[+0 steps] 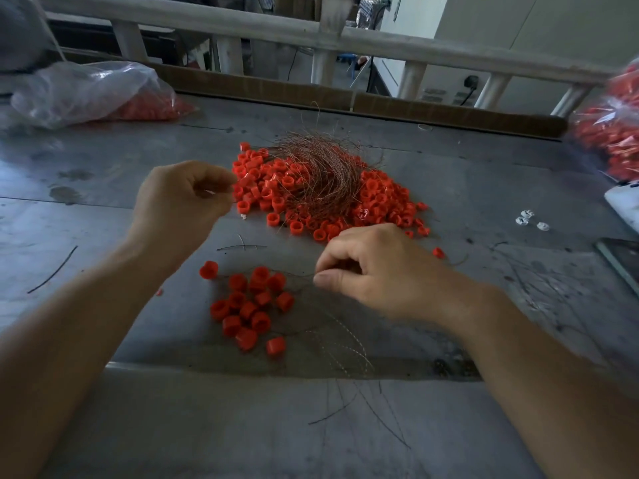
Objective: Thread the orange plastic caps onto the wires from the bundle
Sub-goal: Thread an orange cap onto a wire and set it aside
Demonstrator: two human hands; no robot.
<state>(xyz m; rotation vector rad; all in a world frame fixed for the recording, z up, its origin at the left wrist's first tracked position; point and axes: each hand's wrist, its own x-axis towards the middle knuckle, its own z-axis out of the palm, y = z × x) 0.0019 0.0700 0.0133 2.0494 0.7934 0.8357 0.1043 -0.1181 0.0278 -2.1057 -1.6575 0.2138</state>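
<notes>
Our right hand (377, 271) pinches a thin wire (300, 274) between thumb and forefinger, just beside a small cluster of orange caps (249, 305). Our raised left hand (179, 198) curls its fingers together on a wire end (233, 199). Beyond, the wire bundle (318, 178) lies atop the large cap pile (380, 202) on the metal table (103, 219).

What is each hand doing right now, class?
Left hand: closed, pinching a thin wire.
Right hand: closed, pinching a second wire beside the near caps.
</notes>
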